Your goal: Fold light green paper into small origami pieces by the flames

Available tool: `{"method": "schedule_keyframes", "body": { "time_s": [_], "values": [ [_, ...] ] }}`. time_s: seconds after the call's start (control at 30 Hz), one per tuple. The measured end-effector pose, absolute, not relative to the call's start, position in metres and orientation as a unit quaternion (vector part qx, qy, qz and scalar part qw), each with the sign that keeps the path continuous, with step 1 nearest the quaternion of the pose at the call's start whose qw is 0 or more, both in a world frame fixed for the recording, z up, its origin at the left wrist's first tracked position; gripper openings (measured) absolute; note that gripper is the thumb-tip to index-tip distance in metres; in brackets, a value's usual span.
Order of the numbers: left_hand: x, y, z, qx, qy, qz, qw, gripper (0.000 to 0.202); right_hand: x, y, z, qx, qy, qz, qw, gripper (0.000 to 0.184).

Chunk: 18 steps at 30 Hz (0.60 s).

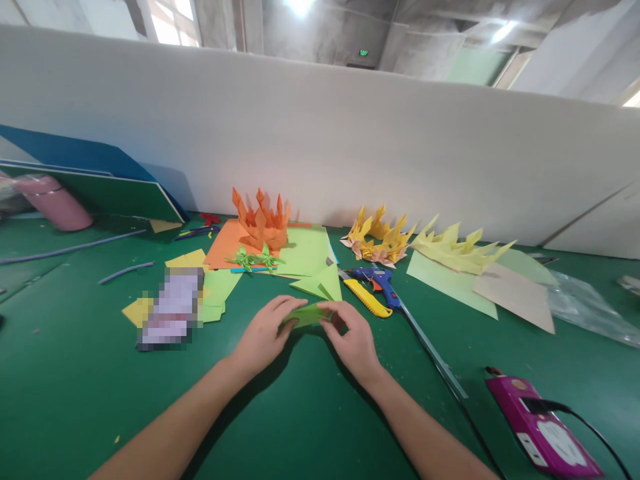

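Between my two hands is a small piece of folded green paper (307, 316), held a little above the green table. My left hand (267, 333) pinches its left end between thumb and fingers. At its right end, my right hand (353, 337) grips it the same way. Just behind lie light green paper pieces (315, 283), one with a folded point. Close to my right hand are a yellow utility knife (369, 298) and a blue glue gun (383, 283) with a glue stick in it.
An orange paper crown (263, 227), a yellow paper crown (380, 240) and a pale yellow spiky strip (457, 248) stand at the back. A blurred-out phone (173, 307) lies left. A magenta power strip (543, 427) with a plugged cord is front right. A white partition (320, 140) borders the table.
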<state>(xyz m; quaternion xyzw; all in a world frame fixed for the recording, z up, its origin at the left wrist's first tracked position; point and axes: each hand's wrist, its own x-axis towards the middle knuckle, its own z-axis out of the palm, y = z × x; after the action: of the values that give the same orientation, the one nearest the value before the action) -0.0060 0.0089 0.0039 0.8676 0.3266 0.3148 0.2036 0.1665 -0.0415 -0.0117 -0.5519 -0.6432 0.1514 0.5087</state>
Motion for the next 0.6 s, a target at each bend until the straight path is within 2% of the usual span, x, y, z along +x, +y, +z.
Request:
{"method": "schedule_keyframes", "body": {
  "time_s": [0.23,0.47,0.6],
  "values": [
    [-0.011,0.010,0.003,0.880,0.335,0.320,0.108,0.056,0.171,-0.042,-0.018,-0.529,-0.698,0.131,0.464,0.020],
    [-0.020,0.017,0.010,0.915,0.331,0.232,0.012,0.035,0.173,-0.041,-0.017,-0.510,-0.751,0.115,0.403,0.015],
    [-0.026,0.027,0.013,0.951,0.269,0.148,0.028,0.035,0.174,-0.041,-0.013,-0.505,-0.767,0.115,0.378,0.011]
  ]
}}
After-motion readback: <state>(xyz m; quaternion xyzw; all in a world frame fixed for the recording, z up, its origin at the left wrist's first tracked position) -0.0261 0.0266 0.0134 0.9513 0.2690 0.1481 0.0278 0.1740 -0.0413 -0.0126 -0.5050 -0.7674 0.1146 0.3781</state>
